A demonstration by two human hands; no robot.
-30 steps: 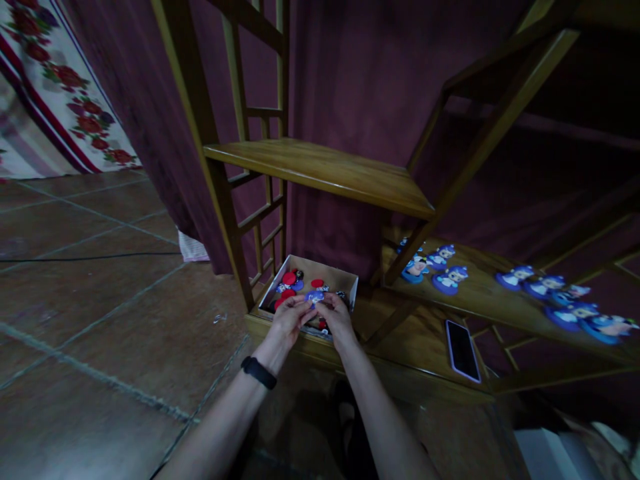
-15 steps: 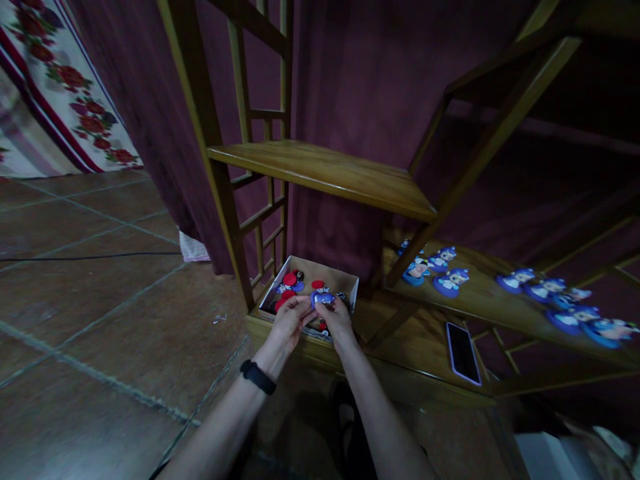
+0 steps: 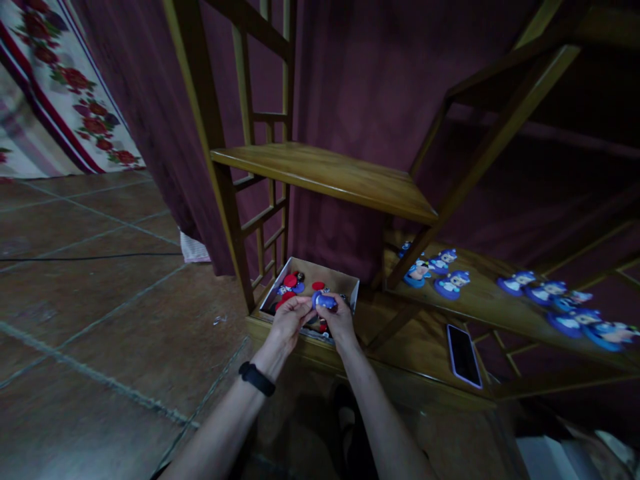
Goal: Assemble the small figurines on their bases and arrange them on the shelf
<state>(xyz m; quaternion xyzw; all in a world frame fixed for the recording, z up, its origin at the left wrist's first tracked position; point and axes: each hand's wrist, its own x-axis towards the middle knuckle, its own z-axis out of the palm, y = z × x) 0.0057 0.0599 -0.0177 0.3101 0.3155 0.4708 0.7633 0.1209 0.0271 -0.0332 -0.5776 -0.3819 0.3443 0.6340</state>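
A small blue-purple figurine (image 3: 325, 301) is held between both hands, just above an open cardboard box (image 3: 334, 271). My left hand (image 3: 290, 319), with a black band on its wrist, pinches the figurine's left side by its base. The fingers of my right hand (image 3: 341, 320) close on its right side. Inside the box lie several red-based pieces (image 3: 290, 281) and other small figures, partly covered by my hands. The box sits on the lowest board of a wooden shelf unit.
Several blue figurines (image 3: 453, 285) stand on the shelf board to the right, with more (image 3: 547, 291) farther along. A phone (image 3: 463, 355) lies on the lower board. Above the box juts a wooden shelf (image 3: 325, 175). A dark cable (image 3: 90, 257) crosses the tiled floor.
The figurine has turned in my fingers, so more of its plain blue-purple side shows. Both hands stay at nearly the same spot over the box.
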